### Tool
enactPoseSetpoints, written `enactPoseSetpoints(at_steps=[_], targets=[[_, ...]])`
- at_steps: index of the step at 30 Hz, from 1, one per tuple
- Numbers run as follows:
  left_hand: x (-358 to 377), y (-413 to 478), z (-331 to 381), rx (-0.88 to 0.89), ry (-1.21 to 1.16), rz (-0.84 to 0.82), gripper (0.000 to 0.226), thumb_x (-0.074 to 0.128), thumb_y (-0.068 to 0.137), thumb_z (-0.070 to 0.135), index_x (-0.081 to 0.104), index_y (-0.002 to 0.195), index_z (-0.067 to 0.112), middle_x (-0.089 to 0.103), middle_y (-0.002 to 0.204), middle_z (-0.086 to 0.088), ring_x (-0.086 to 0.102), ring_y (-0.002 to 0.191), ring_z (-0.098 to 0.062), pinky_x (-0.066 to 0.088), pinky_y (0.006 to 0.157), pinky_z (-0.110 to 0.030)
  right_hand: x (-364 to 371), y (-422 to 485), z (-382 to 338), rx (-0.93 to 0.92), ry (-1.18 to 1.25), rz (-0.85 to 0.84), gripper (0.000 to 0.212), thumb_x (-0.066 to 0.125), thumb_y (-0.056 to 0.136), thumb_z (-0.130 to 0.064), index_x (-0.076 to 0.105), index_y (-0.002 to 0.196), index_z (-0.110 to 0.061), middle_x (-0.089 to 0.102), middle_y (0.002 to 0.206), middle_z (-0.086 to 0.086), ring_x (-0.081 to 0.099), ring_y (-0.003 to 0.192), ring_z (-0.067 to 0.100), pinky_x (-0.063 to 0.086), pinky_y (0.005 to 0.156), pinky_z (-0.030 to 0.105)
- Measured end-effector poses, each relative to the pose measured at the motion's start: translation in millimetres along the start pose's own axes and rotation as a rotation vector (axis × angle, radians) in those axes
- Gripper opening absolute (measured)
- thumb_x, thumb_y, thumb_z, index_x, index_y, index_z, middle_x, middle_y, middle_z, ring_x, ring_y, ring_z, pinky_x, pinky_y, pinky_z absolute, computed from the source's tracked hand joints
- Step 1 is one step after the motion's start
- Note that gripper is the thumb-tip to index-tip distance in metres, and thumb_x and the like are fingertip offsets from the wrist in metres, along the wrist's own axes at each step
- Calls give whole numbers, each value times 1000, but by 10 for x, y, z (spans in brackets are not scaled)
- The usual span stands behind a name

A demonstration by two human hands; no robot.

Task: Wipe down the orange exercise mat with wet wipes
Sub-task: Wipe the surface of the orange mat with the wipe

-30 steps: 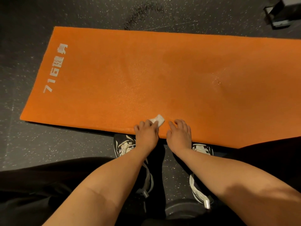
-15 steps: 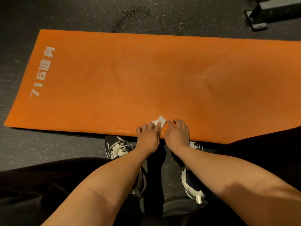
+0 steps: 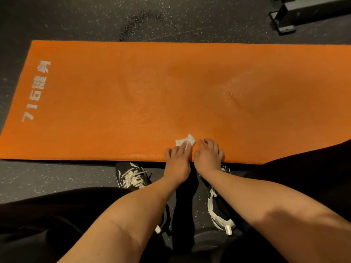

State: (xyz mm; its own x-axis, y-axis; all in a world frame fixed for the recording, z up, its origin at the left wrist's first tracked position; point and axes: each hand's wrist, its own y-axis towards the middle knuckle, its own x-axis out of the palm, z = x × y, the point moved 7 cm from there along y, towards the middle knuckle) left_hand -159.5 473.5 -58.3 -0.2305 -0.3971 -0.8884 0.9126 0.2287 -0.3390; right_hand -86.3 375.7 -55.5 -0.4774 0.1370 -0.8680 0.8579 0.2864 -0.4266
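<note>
My laced sneakers (image 3: pixel 133 177) stand on the dark speckled floor (image 3: pixel 57 173); a black metal frame (image 3: pixel 303 12) sits at the far right.

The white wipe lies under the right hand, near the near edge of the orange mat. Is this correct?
No. The head view shows the wet wipe under the left hand, near the near edge of the orange mat; the right hand holds nothing.

Wipe (image 3: pixel 185 142) farther beyond left hand (image 3: pixel 177 160)
</note>
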Motion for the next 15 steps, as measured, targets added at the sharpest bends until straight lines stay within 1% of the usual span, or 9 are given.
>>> enactPoseSetpoints(at_steps=[2, 4, 8, 10, 12, 15], targets=[[16, -17, 7, 44, 46, -26, 71, 47, 92, 16, 24, 158, 21, 21, 166, -5, 30, 139, -30, 18, 112, -51, 6, -30, 2, -6, -10, -5, 49, 36, 105, -29, 35, 154, -25, 28, 159, 0, 16, 148, 20, 16, 113, 41], [-22, -7, -118, 25, 111, -36, 70, 48, 92, 17, 23, 157, 21, 18, 166, -6, 28, 141, -30, 15, 114, -54, 29, -39, -12, -18, -36, -32, 51, 35, 106, -30, 31, 156, -24, 25, 161, 0, 14, 149, 21, 16, 114, 42], [-176, 0, -652, -287, 69, -14, 60, 43, 97, 23, 23, 153, 18, 14, 166, -10, 27, 142, -34, 14, 116, -59, 32, -34, -24, -31, -60, -65, 51, 33, 106, -30, 28, 157, -22, 22, 162, 2, 12, 149, 22, 17, 114, 43], [-177, -14, -737, -339, 43, -24, 55, 39, 99, 25, 25, 151, 17, 14, 166, -10, 28, 140, -34, 15, 114, -58, 28, -30, -25, -33, -61, -76, 52, 33, 106, -30, 27, 157, -21, 21, 162, 2, 12, 150, 22, 17, 113, 43], [-175, 3, -643, -317, 12, -18, 51, 38, 99, 24, 29, 149, 16, 19, 165, -10, 31, 137, -34, 17, 113, -56, 42, -25, -21, -35, -57, -79, 52, 33, 106, -31, 27, 157, -22, 21, 162, 2, 12, 149, 22, 17, 113, 44], [-113, 12, -231, -151, 13, -48, 58, 44, 94, 19, 28, 150, 16, 20, 165, -9, 33, 135, -33, 20, 112, -54, 46, -13, 9, -19, -8, -59, 50, 34, 107, -31, 31, 156, -24, 25, 161, 0, 14, 149, 20, 16, 114, 43]])
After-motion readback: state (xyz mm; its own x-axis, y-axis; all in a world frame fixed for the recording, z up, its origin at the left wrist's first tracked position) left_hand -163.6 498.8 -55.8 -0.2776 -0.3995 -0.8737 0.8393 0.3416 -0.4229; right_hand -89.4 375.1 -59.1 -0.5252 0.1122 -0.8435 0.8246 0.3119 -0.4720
